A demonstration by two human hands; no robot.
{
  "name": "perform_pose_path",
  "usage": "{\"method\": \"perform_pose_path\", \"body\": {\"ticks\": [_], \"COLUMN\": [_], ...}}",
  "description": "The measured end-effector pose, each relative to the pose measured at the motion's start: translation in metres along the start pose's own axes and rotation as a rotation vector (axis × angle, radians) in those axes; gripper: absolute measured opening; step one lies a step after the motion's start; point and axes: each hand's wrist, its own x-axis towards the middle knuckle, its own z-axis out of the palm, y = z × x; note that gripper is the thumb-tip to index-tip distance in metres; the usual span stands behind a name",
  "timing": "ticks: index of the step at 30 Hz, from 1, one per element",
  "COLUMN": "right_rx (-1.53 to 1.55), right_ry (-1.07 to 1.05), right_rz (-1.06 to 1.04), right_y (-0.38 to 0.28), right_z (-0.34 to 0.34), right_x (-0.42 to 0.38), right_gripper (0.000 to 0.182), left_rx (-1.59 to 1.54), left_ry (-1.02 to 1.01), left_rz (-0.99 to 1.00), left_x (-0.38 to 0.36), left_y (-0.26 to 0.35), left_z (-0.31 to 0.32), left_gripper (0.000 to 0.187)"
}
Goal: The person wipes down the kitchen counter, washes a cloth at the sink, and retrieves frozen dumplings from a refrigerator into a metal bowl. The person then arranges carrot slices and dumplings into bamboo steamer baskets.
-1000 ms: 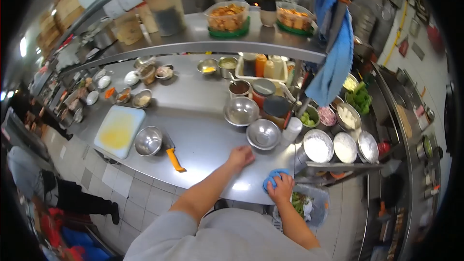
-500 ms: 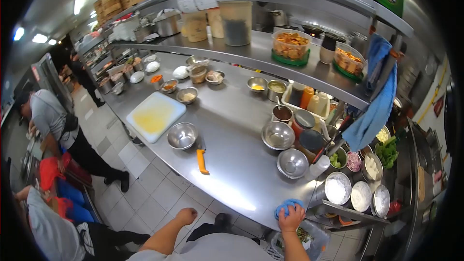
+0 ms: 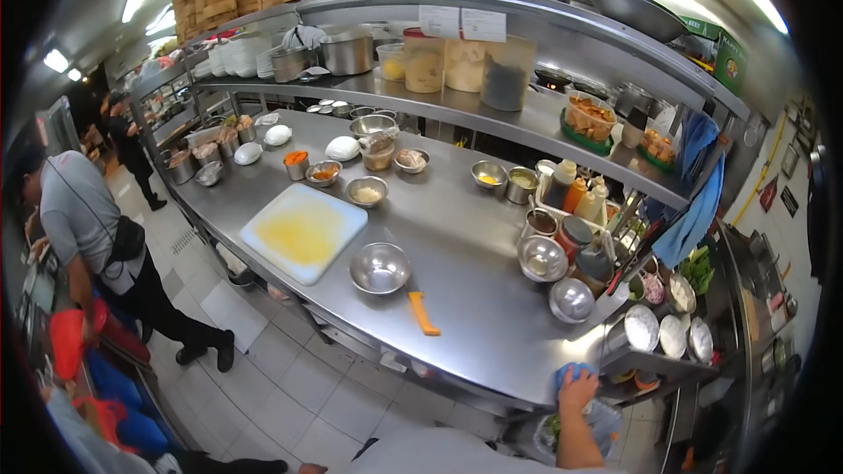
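My right hand (image 3: pixel 577 389) is closed on a blue cloth (image 3: pixel 575 371), which rests against the steel worktop's near right corner. A sliver of my left hand (image 3: pixel 312 469) shows at the bottom edge; its fingers are cut off from view. On the steel worktop (image 3: pixel 479 298), between the two sides, lies an orange-handled knife (image 3: pixel 423 313) with its blade partly behind a metal bowl (image 3: pixel 380 269). Left of that bowl is a white cutting board (image 3: pixel 305 233) stained yellow. Two more metal bowls (image 3: pixel 572 300) stand at the right, near the sauce containers.
Small bowls of ingredients (image 3: pixel 366 191) line the back. An upper shelf (image 3: pixel 351 88) holds tubs and pots. Tubs of white powder (image 3: pixel 642 327) stand at the right. Below the corner is a bin with a clear plastic liner (image 3: pixel 606 428). A person (image 3: pixel 97 219) works at the left.
The view has shifted, so the worktop shows more of its far side. My left hand has dropped almost out of the frame. My right hand stays on the cloth at the corner.
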Motion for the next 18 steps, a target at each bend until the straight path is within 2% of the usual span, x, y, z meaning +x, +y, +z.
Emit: {"method": "perform_pose_path", "body": {"ticks": [1,2,4,5,7,8,9,10,11,13,15,16,18], "right_rx": [-0.097,-0.108,-0.124,-0.128,-0.138,-0.143,-0.096,-0.045,-0.043,0.011,0.081,0.127,0.115], "right_ry": [0.023,0.019,0.110,0.115,0.065,0.066,0.055,0.046,0.048,0.084,0.056,0.020,0.021], "right_rz": [0.095,0.114,0.388,0.400,0.390,0.402,0.301,0.193,0.189,-0.053,-0.091,-0.117,-0.128], "right_y": [-0.012,-0.030,-0.082,-0.102,-0.140,-0.159,-0.178,-0.197,-0.213,-0.247,-0.281,-0.294,-0.305], "right_z": [0.001,0.000,-0.013,-0.014,-0.007,-0.003,0.001,0.005,0.009,0.018,0.012,0.008,0.014], "right_x": [-0.010,-0.022,-0.032,-0.041,-0.058,-0.070,-0.081,-0.088,-0.097,-0.114,-0.114,-0.113,-0.106], "right_gripper": [0.045,0.045,0.047,0.047,0.048,0.048,0.049,0.050,0.050,0.054,0.056,0.058,0.058], "left_rx": [0.102,-0.186,-0.814,-0.804,-1.457,-1.475,-1.494,-1.437,-1.386,-1.350,-1.292,-1.295,-1.165], "left_ry": [0.070,0.065,0.179,0.175,0.286,0.347,0.407,0.421,0.440,0.484,0.511,0.539,0.609], "left_rz": [0.125,-0.005,-0.251,-0.242,-0.581,-0.508,-0.434,-0.374,-0.316,-0.220,-0.048,-0.043,0.259], "left_x": [0.018,0.029,0.044,0.053,0.069,0.068,0.069,0.080,0.092,0.099,0.119,0.124,0.118], "left_y": [-0.022,-0.037,-0.057,-0.062,-0.070,-0.066,-0.066,-0.072,-0.077,-0.067,-0.071,-0.069,-0.065], "left_z": [-0.011,-0.015,-0.037,-0.058,-0.111,-0.149,-0.182,-0.209,-0.236,-0.315,-0.386,-0.425,-0.500], "left_gripper": [0.031,0.029,0.027,0.027,0.026,0.034,0.042,0.043,0.044,0.048,0.052,0.052,0.053]}}
